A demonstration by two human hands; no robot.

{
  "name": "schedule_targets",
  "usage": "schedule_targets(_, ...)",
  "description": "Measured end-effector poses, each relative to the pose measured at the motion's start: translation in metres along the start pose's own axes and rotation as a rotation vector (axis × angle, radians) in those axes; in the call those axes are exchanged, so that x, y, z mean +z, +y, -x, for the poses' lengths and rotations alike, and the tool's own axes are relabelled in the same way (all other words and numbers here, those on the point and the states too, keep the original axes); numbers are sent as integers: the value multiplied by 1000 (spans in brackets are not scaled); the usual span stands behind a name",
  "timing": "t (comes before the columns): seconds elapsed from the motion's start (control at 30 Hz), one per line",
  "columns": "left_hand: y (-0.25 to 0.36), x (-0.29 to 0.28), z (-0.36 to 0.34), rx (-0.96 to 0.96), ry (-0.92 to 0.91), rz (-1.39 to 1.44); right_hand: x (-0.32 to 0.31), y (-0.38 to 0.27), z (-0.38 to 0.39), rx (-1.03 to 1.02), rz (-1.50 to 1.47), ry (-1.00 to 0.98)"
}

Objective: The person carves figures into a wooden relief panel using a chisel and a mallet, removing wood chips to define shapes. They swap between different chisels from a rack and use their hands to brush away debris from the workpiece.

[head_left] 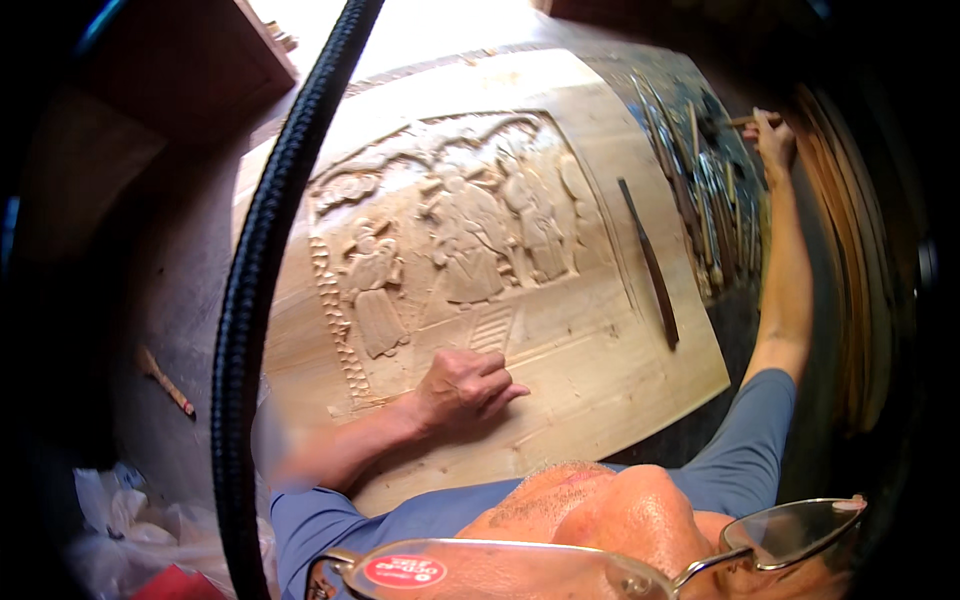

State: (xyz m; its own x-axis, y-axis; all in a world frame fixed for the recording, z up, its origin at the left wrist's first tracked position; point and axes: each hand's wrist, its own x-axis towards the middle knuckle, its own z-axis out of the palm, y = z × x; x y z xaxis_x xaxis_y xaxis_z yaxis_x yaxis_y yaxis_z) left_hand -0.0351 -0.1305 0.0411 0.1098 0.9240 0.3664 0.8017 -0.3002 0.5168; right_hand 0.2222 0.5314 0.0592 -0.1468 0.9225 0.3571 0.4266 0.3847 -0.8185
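A broad pale wood panel (600,390) lies before me, carved in relief with several robed figures (465,230) inside a border. On its lower part, below the carved steps, rests my left hand (470,387), curled in a loose fist with nothing seen in it. My right arm reaches far out to the right. There my right hand (774,145) closes on a thin wooden-handled tool (741,121), beside a row of carving chisels (705,190); its working end is hard to make out. One dark, slim carving chisel (650,262) lies on the panel's right side, apart from both hands.
A thick black braided cable (262,250) crosses the view at left. Beyond it, a short wooden stick (167,383) lies on the dark surface, and plastic bags (130,510) sit at lower left. Curved wooden boards (850,250) stand at far right. A dark brown box-like piece (190,65) is at upper left.
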Motion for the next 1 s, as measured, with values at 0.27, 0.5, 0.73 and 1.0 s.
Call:
schedule_targets(0.27,9,4,12,-43,22,11,17,-25,34,-254,698,181)
schedule_targets(0.5,16,-24,15,-706,73,713,67,-230,249,-897,100,27)
schedule_targets(0.73,16,-8,38,-716,221,1175,145,-299,426,-1146,-170,-355)
schedule_targets(1.0,40,-18,38,-813,284,1066,174,-326,469,-1060,-552,-660)
